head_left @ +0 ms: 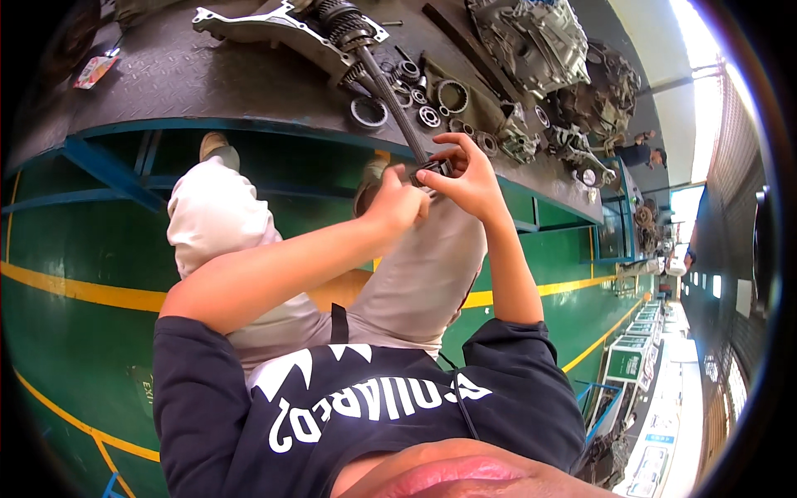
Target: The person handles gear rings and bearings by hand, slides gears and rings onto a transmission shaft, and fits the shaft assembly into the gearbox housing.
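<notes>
A long splined metal shaft point(390, 98) slants toward me past the bench edge from a gear stack point(344, 23) in an open light-metal housing point(274, 33). At its near end is a small dark metal ring-like part point(433, 172); its exact kind is partly hidden by fingers. My right hand point(471, 180) grips this part from the right, thumb on the near side and fingers curled over the far side. From the left, my left hand point(397, 202) has its fingers curled against the same part, over my right knee. The left fingertips are partly hidden.
On the dark metal bench point(207, 87) lie a ring gear point(369, 112), bearings point(429, 116) and several loose gears. Larger gearbox casings point(531, 46) stand at the far right. A blue bench frame point(108, 170) runs beside my legs. Another person point(639, 154) is at the distant right.
</notes>
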Action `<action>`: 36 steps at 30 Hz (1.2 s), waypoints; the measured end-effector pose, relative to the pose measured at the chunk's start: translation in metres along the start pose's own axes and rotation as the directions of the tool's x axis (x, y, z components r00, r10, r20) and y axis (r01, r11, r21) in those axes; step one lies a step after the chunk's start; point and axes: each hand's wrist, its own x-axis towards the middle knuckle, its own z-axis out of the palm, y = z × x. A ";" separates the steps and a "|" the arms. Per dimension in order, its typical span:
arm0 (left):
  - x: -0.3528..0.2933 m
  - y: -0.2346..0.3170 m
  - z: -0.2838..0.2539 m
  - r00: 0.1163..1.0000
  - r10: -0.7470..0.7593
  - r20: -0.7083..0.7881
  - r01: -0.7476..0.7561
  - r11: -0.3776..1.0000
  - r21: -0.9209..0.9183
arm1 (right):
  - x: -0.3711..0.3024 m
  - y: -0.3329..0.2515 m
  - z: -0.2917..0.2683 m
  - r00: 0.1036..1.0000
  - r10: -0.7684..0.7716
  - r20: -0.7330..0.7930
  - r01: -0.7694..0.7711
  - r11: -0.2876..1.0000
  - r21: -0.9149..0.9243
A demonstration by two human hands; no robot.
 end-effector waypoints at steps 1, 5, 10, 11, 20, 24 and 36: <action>0.003 0.000 -0.001 0.997 0.069 -0.019 -0.069 0.997 0.025 | -0.003 0.001 -0.005 1.000 0.008 -0.005 -0.008 1.000 0.000; 0.012 0.019 -0.006 0.981 0.190 0.048 -0.182 0.974 -0.135 | 0.006 0.012 -0.034 0.971 -0.172 -0.166 0.112 0.941 -0.320; 0.019 0.024 -0.011 0.987 0.155 0.052 -0.141 0.967 -0.210 | 0.103 0.048 -0.075 0.936 -0.102 -0.338 0.068 0.992 -0.110; 0.019 0.023 -0.013 0.987 0.148 0.056 -0.134 0.971 -0.196 | 0.120 0.047 -0.070 0.896 -0.182 -0.405 0.126 0.979 -0.161; 0.026 0.023 0.002 0.991 0.135 0.003 -0.134 0.985 -0.112 | 0.176 0.081 -0.062 0.835 -0.356 -0.419 0.195 0.904 -0.379; 0.022 0.023 -0.007 0.982 0.185 -0.037 -0.187 0.980 -0.069 | 0.167 0.020 -0.021 0.920 -0.349 -0.178 0.322 0.932 -0.164; 0.005 0.055 -0.012 0.857 0.446 0.258 -0.409 0.894 -0.185 | 0.209 -0.092 0.037 0.991 0.070 0.117 -0.078 0.994 0.071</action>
